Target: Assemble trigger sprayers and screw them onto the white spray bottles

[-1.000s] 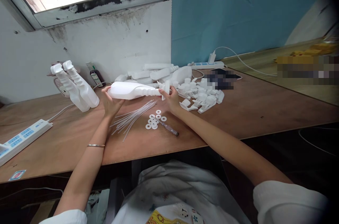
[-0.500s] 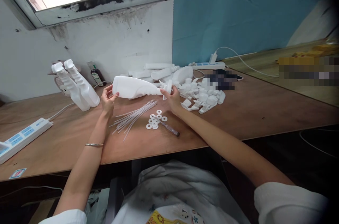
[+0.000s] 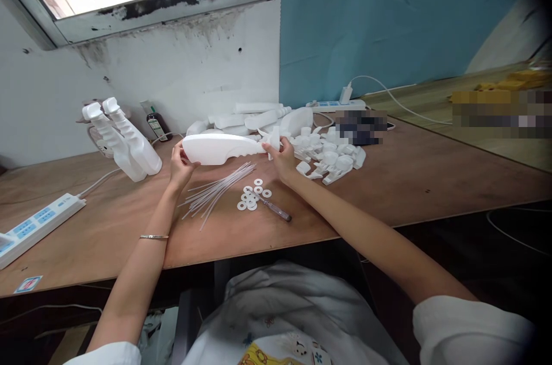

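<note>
A white plastic spray bottle (image 3: 219, 148) lies sideways in the air above the table, held at both ends. My left hand (image 3: 181, 164) is closed around its base. At the neck end, my right hand (image 3: 282, 158) grips the white trigger spray head (image 3: 272, 141); whether the head is fully seated on the neck is hidden by my fingers. Below the bottle lie a bundle of thin white tubes (image 3: 215, 192) and a group of white ring washers (image 3: 250, 197). A screwdriver (image 3: 278, 211) with a clear handle touches the washers.
Two bottles with spray heads (image 3: 129, 143) stand at left, near a dark bottle (image 3: 157, 123). Loose white bottles (image 3: 263, 119) lie at the back, spray heads (image 3: 334, 155) at right. Power strips (image 3: 43, 227) sit left and at the back. The table's front edge (image 3: 259, 251) is close.
The bottle has rolled about its long axis, so its grip side now faces down more. Its base end has dropped a little. Both hands keep their hold.
</note>
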The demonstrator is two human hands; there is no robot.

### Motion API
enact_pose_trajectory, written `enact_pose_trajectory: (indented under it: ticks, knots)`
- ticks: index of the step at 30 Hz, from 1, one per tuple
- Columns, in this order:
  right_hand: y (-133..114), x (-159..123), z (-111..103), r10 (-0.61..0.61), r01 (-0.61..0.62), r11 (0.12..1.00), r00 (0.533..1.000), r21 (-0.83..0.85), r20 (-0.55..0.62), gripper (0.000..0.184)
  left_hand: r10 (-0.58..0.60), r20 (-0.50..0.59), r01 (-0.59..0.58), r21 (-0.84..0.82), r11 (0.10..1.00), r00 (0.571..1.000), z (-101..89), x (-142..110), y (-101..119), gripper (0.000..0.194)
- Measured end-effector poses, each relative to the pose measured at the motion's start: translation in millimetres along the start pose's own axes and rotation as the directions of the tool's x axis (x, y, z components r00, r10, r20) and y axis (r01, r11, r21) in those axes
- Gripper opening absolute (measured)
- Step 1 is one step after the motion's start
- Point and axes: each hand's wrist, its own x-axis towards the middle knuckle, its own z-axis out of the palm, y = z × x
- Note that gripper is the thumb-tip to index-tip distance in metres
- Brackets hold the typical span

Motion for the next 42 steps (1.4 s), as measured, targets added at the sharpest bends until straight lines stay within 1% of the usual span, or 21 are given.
enact_pose_trajectory:
  ticks: [3, 6, 7, 9, 12, 14, 16, 19, 22, 25, 27, 29, 32, 34, 36, 39, 42]
  knots:
    - [1.9, 1.9, -0.8, -0.007, 0.007, 0.999, 1.0, -0.032, -0.006, 0.031, 0.009, -0.023, -0.009, -0.008, 1.0, 1.0, -1.5, 0.4, 0.2, 0.07]
    - [3.2, 2.4, 0.1, 0.02, -0.02, 1.0, 1.0, -0.021, 0.015, 0.029, 0.066, -0.066, -0.07, -0.074, 0.995, 0.996, -5.3, 1.7, 2.4, 0.07]
    - [3.2, 2.2, 0.4, 0.046, -0.046, 0.999, 0.999, 0.002, 0.027, 0.028, 0.092, -0.058, -0.098, -0.112, 0.989, 0.994, -6.6, 2.1, 3.2, 0.07]
    - [2.6, 1.9, 0.5, 0.105, -0.108, 0.993, 0.993, 0.057, 0.051, 0.028, 0.14, 0.0, -0.137, -0.217, 0.966, 0.99, -8.5, 2.8, 4.2, 0.07]
    - [1.7, 1.9, -0.5, 0.152, -0.157, 0.983, 0.987, 0.094, 0.057, 0.028, 0.161, 0.1, -0.115, -0.36, 0.926, 0.982, -9.0, 3.1, 3.9, 0.072]
    - [1.7, 1.9, -1.0, 0.164, -0.168, 0.981, 0.985, 0.101, 0.05, 0.027, 0.15, 0.117, -0.091, -0.405, 0.91, 0.982, -8.7, 3.1, 3.2, 0.073]
    - [2.0, 1.9, -0.7, 0.168, -0.173, 0.978, 0.984, 0.118, 0.054, 0.027, 0.15, 0.089, -0.099, -0.423, 0.901, 0.985, -8.5, 3.0, 2.5, 0.071]
    - [3.1, 2.4, 0.4, 0.185, -0.196, 0.966, 0.979, 0.17, 0.084, 0.025, 0.173, 0.027, -0.147, -0.407, 0.901, 0.985, -8.4, 3.3, 0.8, 0.069]
    - [4.4, 4.1, 0.4, 0.218, -0.235, 0.945, 0.971, 0.226, 0.1, 0.025, 0.217, -0.025, -0.212, -0.342, 0.915, 0.976, -8.3, 4.4, -1.7, 0.071]
    - [5.0, 5.5, -0.5, 0.226, -0.243, 0.94, 0.969, 0.24, 0.097, 0.025, 0.247, -0.029, -0.243, -0.315, 0.917, 0.969, -8.2, 4.8, -3.0, 0.074]
    - [5.1, 4.9, -0.4, 0.217, -0.232, 0.946, 0.972, 0.225, 0.086, 0.026, 0.227, 0.005, -0.213, -0.32, 0.923, 0.974, -8.3, 3.7, -2.6, 0.074]
    - [5.4, 3.2, 0.6, 0.197, -0.211, 0.953, 0.977, 0.218, 0.088, 0.028, 0.186, 0.042, -0.164, -0.319, 0.933, 0.982, -8.5, 1.8, -1.1, 0.071]
    - [6.0, 0.4, 2.8, 0.16, -0.186, 0.951, 0.98, 0.246, 0.122, 0.032, 0.132, 0.079, -0.103, -0.295, 0.95, 0.988, -9.0, -0.9, 2.8, 0.063]
    - [6.3, -0.7, 3.8, 0.141, -0.177, 0.95, 0.978, 0.257, 0.153, 0.034, 0.115, 0.066, -0.094, -0.26, 0.961, 0.991, -9.2, -2.0, 6.0, 0.058]
    - [6.2, -1.1, 4.1, 0.128, -0.17, 0.954, 0.976, 0.249, 0.175, 0.035, 0.122, 0.023, -0.114, -0.214, 0.97, 0.992, -9.0, -2.6, 8.8, 0.053]
    - [5.0, -1.5, 3.6, 0.133, -0.172, 0.959, 0.975, 0.226, 0.18, 0.036, 0.128, -0.021, -0.13, -0.162, 0.978, 0.992, -7.7, -2.6, 9.3, 0.051]
    - [2.7, -2.7, 3.1, 0.095, -0.136, 0.967, 0.976, 0.214, 0.195, 0.037, 0.04, -0.018, -0.042, -0.169, 0.985, 0.999, -5.3, -1.2, 3.9, 0.053]
